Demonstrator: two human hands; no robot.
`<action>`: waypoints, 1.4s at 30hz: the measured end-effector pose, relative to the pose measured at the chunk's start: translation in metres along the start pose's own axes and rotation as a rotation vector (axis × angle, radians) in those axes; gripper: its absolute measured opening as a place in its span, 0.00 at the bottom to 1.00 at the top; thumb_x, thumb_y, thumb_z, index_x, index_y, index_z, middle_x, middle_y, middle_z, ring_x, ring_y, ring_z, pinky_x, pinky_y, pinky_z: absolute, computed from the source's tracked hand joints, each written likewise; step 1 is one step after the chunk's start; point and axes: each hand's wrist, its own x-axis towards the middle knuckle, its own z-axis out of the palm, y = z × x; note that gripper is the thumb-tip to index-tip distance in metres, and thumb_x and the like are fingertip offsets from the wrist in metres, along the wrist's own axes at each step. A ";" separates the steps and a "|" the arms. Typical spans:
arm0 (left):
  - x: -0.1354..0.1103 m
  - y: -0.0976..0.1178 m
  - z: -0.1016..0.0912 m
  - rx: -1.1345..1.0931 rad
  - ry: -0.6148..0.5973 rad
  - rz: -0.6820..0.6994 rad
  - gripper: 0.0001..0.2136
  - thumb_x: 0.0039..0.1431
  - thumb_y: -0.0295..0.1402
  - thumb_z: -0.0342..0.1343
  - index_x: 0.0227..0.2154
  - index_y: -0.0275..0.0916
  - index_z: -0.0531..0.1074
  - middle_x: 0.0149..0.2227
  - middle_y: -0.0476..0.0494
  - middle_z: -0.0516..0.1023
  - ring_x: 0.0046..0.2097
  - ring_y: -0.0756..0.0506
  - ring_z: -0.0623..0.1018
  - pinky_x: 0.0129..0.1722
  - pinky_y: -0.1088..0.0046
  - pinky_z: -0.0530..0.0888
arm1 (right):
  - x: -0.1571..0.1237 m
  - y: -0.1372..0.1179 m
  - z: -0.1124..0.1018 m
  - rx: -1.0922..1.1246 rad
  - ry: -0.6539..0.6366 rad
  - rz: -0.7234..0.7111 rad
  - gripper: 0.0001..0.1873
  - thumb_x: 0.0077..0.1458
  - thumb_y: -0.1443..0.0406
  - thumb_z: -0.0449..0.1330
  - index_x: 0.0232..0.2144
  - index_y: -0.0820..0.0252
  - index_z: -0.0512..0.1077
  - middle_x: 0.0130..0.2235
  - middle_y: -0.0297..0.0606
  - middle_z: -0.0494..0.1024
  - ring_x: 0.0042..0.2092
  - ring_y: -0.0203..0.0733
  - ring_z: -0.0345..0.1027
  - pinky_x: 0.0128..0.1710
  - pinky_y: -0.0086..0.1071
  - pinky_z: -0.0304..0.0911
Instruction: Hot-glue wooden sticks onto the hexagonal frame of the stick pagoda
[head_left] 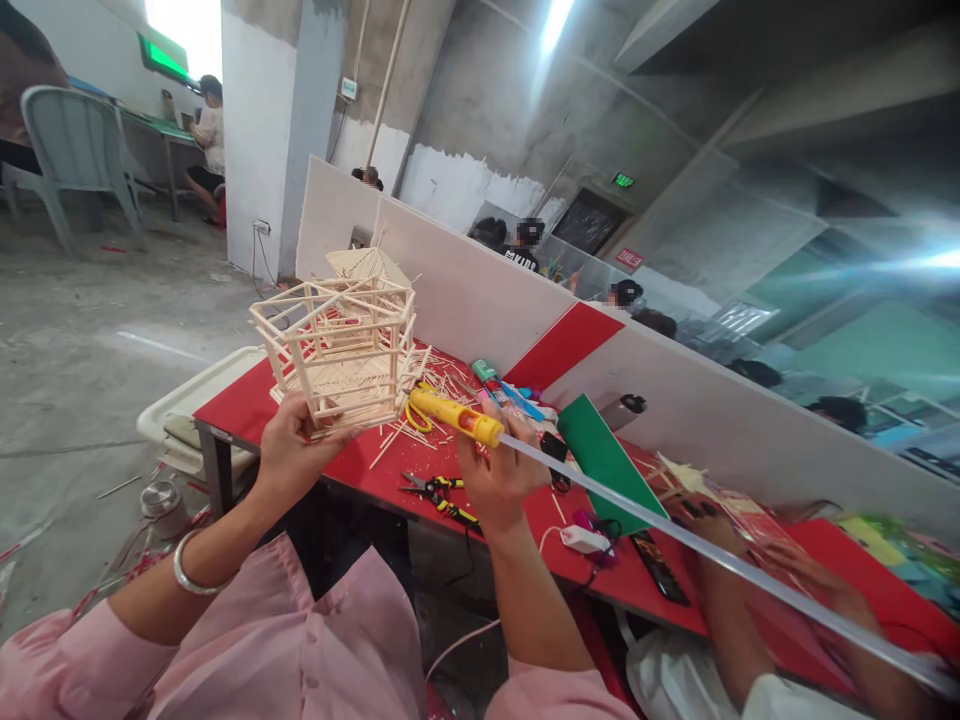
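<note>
My left hand [294, 440] grips the lower front corner of a small house frame [341, 345] built from thin wooden sticks, holding it above the red table. In my right hand [504, 460] is a yellow hot glue gun [454, 412], its nozzle close to the frame's lower right corner. A long clear glue stick [645, 512] runs out of its back toward the lower right. Whether the nozzle touches the wood I cannot tell. Below my hands lie black and yellow pliers [442, 495]. Yellow-handled scissors [420, 412] are partly hidden behind the gun.
Loose sticks [450, 375] litter the red table [390, 470]. A green board [600, 460] leans near a white power adapter [585, 540]. At right, a co-worker's hands [709, 525] work at the same table. A white partition [465, 280] runs along the back.
</note>
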 end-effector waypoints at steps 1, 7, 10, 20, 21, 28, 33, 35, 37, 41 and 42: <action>0.000 0.002 0.000 -0.008 -0.001 -0.008 0.19 0.35 0.42 0.72 0.30 0.39 0.75 0.33 0.44 0.79 0.36 0.43 0.79 0.35 0.69 0.76 | 0.000 0.000 0.001 0.006 -0.011 0.022 0.22 0.58 0.62 0.61 0.55 0.56 0.69 0.40 0.46 0.79 0.43 0.47 0.76 0.42 0.36 0.71; 0.001 0.015 0.002 -0.113 -0.040 -0.106 0.21 0.34 0.43 0.73 0.30 0.38 0.74 0.30 0.44 0.80 0.33 0.43 0.80 0.33 0.68 0.77 | -0.001 -0.003 0.004 0.055 0.001 0.063 0.19 0.58 0.61 0.62 0.51 0.56 0.71 0.39 0.45 0.79 0.44 0.47 0.75 0.42 0.36 0.70; 0.002 0.015 0.003 -0.186 -0.043 -0.151 0.20 0.33 0.41 0.73 0.29 0.38 0.75 0.30 0.44 0.81 0.33 0.44 0.79 0.34 0.68 0.77 | 0.000 -0.003 0.005 0.041 0.014 0.072 0.17 0.57 0.61 0.63 0.49 0.56 0.72 0.39 0.45 0.78 0.43 0.46 0.75 0.41 0.34 0.69; 0.005 0.013 0.001 -0.363 -0.068 -0.204 0.21 0.29 0.40 0.74 0.21 0.38 0.69 0.28 0.46 0.79 0.32 0.46 0.77 0.35 0.68 0.76 | 0.001 0.013 0.023 0.171 -0.102 0.560 0.20 0.53 0.48 0.61 0.29 0.59 0.70 0.25 0.31 0.68 0.25 0.36 0.63 0.28 0.30 0.60; 0.005 0.013 0.000 -0.375 -0.075 -0.220 0.22 0.27 0.41 0.75 0.20 0.38 0.68 0.28 0.46 0.79 0.32 0.46 0.78 0.35 0.68 0.76 | 0.000 0.016 0.025 0.186 -0.126 0.600 0.21 0.52 0.47 0.62 0.28 0.58 0.69 0.25 0.30 0.68 0.25 0.35 0.62 0.28 0.30 0.59; 0.008 0.010 -0.005 -0.479 -0.108 -0.298 0.21 0.23 0.35 0.76 0.19 0.38 0.70 0.29 0.47 0.79 0.32 0.47 0.78 0.36 0.70 0.76 | 0.004 0.024 0.027 0.221 -0.184 0.698 0.21 0.50 0.46 0.62 0.25 0.57 0.65 0.24 0.28 0.66 0.25 0.35 0.59 0.29 0.30 0.56; 0.008 0.008 -0.006 -0.498 -0.145 -0.312 0.18 0.24 0.35 0.76 0.21 0.39 0.74 0.29 0.46 0.79 0.36 0.45 0.79 0.41 0.67 0.76 | 0.012 0.022 0.030 0.236 -0.201 0.676 0.21 0.50 0.47 0.61 0.24 0.56 0.64 0.23 0.28 0.64 0.27 0.35 0.57 0.30 0.31 0.55; 0.009 0.006 -0.007 -0.506 -0.142 -0.306 0.18 0.24 0.35 0.76 0.19 0.39 0.73 0.29 0.47 0.79 0.35 0.45 0.79 0.41 0.66 0.76 | 0.011 0.021 0.032 0.274 -0.231 0.692 0.20 0.50 0.48 0.62 0.25 0.56 0.64 0.23 0.27 0.64 0.27 0.35 0.57 0.29 0.30 0.55; 0.010 0.005 -0.007 -0.512 -0.144 -0.315 0.18 0.24 0.35 0.76 0.20 0.39 0.74 0.28 0.47 0.79 0.34 0.46 0.79 0.41 0.66 0.76 | 0.010 0.022 0.033 0.310 -0.262 0.719 0.20 0.50 0.48 0.62 0.26 0.57 0.65 0.24 0.27 0.64 0.27 0.35 0.57 0.29 0.30 0.54; 0.013 0.001 -0.009 -0.527 -0.168 -0.330 0.17 0.25 0.34 0.76 0.23 0.39 0.77 0.29 0.46 0.79 0.37 0.46 0.78 0.41 0.69 0.75 | 0.010 0.024 0.036 0.307 -0.286 0.739 0.20 0.49 0.48 0.62 0.25 0.56 0.63 0.24 0.27 0.64 0.27 0.35 0.57 0.29 0.30 0.53; 0.014 0.000 -0.010 -0.532 -0.172 -0.325 0.17 0.26 0.34 0.76 0.23 0.39 0.77 0.30 0.46 0.79 0.37 0.46 0.78 0.41 0.70 0.75 | 0.011 0.025 0.037 0.298 -0.286 0.734 0.21 0.49 0.48 0.62 0.24 0.56 0.62 0.24 0.27 0.64 0.26 0.35 0.56 0.30 0.30 0.53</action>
